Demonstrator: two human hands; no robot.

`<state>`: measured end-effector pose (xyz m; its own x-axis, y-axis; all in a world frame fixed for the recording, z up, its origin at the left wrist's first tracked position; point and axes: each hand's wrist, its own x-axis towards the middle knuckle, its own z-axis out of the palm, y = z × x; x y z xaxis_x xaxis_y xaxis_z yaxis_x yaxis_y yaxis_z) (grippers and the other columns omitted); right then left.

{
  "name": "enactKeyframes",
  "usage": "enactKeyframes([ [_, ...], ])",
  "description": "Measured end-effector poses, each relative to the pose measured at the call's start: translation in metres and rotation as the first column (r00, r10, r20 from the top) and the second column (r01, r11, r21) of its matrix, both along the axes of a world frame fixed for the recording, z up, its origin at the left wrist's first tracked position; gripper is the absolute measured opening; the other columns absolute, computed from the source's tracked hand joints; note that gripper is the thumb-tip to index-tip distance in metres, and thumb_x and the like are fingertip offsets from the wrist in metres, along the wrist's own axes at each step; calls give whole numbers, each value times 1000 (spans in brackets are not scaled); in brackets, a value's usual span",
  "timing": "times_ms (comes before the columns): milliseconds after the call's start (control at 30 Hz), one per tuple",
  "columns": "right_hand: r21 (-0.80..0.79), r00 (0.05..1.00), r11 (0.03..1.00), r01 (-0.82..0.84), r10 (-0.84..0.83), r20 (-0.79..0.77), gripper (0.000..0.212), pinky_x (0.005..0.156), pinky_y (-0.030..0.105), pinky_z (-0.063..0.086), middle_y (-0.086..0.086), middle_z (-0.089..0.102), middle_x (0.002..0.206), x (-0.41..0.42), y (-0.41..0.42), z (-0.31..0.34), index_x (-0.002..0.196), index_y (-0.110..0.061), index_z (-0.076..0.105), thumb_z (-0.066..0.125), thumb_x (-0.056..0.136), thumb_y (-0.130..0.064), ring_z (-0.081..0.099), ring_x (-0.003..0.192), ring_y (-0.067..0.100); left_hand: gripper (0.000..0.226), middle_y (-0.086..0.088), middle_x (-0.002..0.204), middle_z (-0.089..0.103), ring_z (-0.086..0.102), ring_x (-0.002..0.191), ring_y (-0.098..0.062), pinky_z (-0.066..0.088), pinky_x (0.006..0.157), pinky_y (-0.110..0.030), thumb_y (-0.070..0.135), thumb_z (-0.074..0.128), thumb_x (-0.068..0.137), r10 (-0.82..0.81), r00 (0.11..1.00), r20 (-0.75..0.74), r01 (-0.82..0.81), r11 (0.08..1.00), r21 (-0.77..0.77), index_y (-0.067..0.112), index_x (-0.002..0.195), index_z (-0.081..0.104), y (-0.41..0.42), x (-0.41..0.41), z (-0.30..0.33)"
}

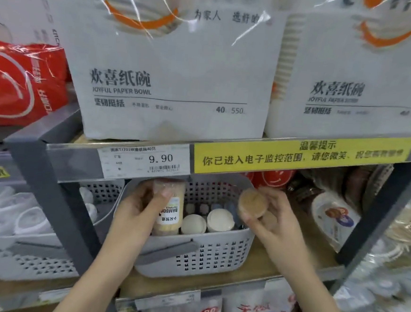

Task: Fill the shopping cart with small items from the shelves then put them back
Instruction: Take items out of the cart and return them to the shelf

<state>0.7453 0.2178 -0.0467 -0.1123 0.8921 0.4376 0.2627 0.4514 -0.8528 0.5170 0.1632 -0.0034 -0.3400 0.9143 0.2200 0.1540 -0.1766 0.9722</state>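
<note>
Your left hand grips a tall toothpick jar, fingers curled round its upper part, thumb side toward you. The jar is upright at the left end of the grey perforated basket; its base sits below the basket rim, whether it touches the bottom is hidden.

Your right hand holds a second toothpick jar, tipped so its round end faces the camera. Fingers clamped round the body behind it. That jar is above the right half of the basket, clear of the rim.

Inside the basket, between the two hands: more round jars, white lids up, packed side by side.

The basket sits on the wooden shelf, under the rail with the 9.90 price tag and a yellow notice strip. A second grey basket is on the left, past the shelf post. Two big white paper bowl packs stand on the shelf above, a red pack left of them. Wrapped paper plates lie right of the basket, blurred.
</note>
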Motion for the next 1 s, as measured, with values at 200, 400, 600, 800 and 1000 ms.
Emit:
enactKeyframes([
  [200, 47, 976, 999, 10, -20, 218, 46, 92, 13, 41, -28, 51, 122, 2, 9, -11, 115, -50, 44, 63, 73, -54, 49, 114, -8, 50, 11, 101, 69, 64, 93, 1, 47, 73, -12, 54, 69, 71, 12, 1000, -5, -12, 999, 50, 22, 109, 61, 12, 10, 3],
  [400, 106, 929, 994, 12, -51, 367, 47, 86, 3, 32, -30, 47, 112, 6, 13, -6, 123, -30, 54, 71, 79, -33, 47, 109, -1, 30, 15, 97, 68, 63, 89, 2, 48, 76, -22, 38, 73, 78, -23, 999, -40, 26, 998, 52, 26, 104, 63, 28, 16, 4],
  [600, 194, 768, 981, -22, -108, 631, 60, 86, 28, 34, -12, 56, 112, 5, 14, 3, 122, -23, 59, 35, 76, -54, 49, 108, 12, 15, 18, 94, 66, 60, 88, 6, 44, 75, -7, 18, 66, 87, -110, 980, -168, 120, 991, 54, 32, 93, 63, 60, 28, 6],
  [800, 252, 759, 968, -15, -154, 633, 51, 84, 35, 41, -7, 59, 111, 3, 18, -13, 118, -21, 59, 31, 85, -48, 47, 104, 15, 20, 27, 73, 65, 60, 79, 12, 43, 73, -8, 14, 70, 84, -316, 908, -274, 307, 949, -77, 33, 87, 64, 89, 40, -4],
  [1000, 252, 887, 968, -6, -112, 447, 51, 107, 23, 28, -11, 38, 139, -6, 13, -37, 141, -22, 37, 25, 95, -43, 29, 129, 1, 18, 11, 94, 70, 63, 92, -1, 49, 82, -17, 24, 76, 78, -400, 874, -275, 350, 912, -213, 32, 90, 66, 104, 52, -3],
])
